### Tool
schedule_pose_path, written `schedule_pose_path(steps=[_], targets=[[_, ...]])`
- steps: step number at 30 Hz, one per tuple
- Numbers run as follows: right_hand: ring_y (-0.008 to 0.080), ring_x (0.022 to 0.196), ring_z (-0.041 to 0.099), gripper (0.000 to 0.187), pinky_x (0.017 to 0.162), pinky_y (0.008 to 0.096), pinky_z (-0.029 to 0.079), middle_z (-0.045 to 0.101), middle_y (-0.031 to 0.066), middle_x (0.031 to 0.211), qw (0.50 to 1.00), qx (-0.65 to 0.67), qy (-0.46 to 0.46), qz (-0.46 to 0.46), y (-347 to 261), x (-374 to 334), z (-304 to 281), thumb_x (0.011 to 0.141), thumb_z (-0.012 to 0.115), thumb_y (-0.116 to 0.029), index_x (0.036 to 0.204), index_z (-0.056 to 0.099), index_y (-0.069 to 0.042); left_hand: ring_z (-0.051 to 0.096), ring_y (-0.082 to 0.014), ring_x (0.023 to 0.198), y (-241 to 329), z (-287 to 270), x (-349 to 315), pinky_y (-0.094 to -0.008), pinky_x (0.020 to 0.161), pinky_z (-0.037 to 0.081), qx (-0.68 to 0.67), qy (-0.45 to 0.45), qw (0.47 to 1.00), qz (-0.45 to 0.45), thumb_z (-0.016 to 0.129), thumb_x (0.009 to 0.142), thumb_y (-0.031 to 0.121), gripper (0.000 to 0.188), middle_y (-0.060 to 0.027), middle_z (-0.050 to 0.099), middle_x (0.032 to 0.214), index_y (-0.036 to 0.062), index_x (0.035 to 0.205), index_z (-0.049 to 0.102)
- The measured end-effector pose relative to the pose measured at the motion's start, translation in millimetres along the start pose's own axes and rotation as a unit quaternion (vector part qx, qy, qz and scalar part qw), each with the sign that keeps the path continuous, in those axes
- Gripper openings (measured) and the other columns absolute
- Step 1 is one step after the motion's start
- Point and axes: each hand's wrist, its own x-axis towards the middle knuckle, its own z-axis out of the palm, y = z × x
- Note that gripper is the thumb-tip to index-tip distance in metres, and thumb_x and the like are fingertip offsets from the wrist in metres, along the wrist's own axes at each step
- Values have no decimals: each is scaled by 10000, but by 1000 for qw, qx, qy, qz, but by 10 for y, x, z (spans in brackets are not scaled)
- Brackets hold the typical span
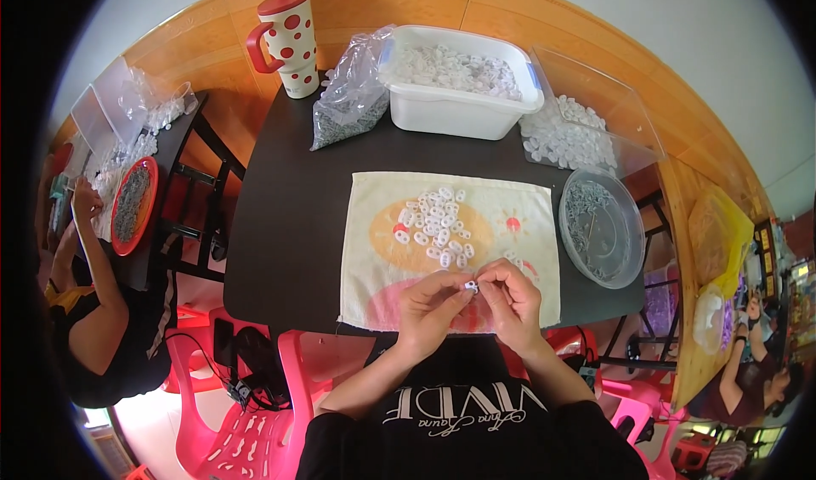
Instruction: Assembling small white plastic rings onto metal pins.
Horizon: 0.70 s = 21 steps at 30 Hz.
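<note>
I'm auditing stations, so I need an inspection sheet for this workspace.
Surface: dark table, partly under a rectangular cream patterned cloth.
Job's things: small white two-holed pieces clustered on the cloth; clear round plastic tray of grey bits beside it.
Clutter: cream red-dotted tumbler, clear plastic bag, white plastic tub, clear plastic box.
Hands: left hand and right hand meet, fingers pinching a small black-and-white piece.
Cables: black cable near a pink plastic chair.
Surroundings: a person left, another right.
</note>
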Motion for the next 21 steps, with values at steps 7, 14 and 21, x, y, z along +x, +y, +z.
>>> schedule_pose_path(steps=[7, 14, 21], targets=[[128, 830, 530, 51, 748, 231, 419, 566, 96, 930, 999, -20, 16, -23, 3, -10, 8, 920, 538, 74, 949, 561, 39, 597, -70, 734, -13, -7, -6, -190, 633, 478, -13, -2, 1000, 1, 611, 885, -99, 238, -43, 668, 884, -19, 1101, 666], [135, 745, 548, 31, 683, 242, 438, 579, 95, 863, 996, -53, 37, -54, 4, 0, 13, 903, 566, 66, 913, 559, 38, 600, -74, 764, -29, -18, -6, -191, 655, 478, -17, -8, 1000, 6, 616, 885, -95, 232, -44, 665, 912, -22, 1099, 666], [152, 736, 559, 36, 671, 252, 445, 583, 102, 857, 996, -65, 37, -55, 10, -8, 19, 893, 577, 66, 907, 563, 35, 597, -74, 733, -29, -20, -12, -196, 636, 482, -3, -10, 1000, 10, 618, 884, -93, 229, -44, 662, 895, -22, 1095, 667]])
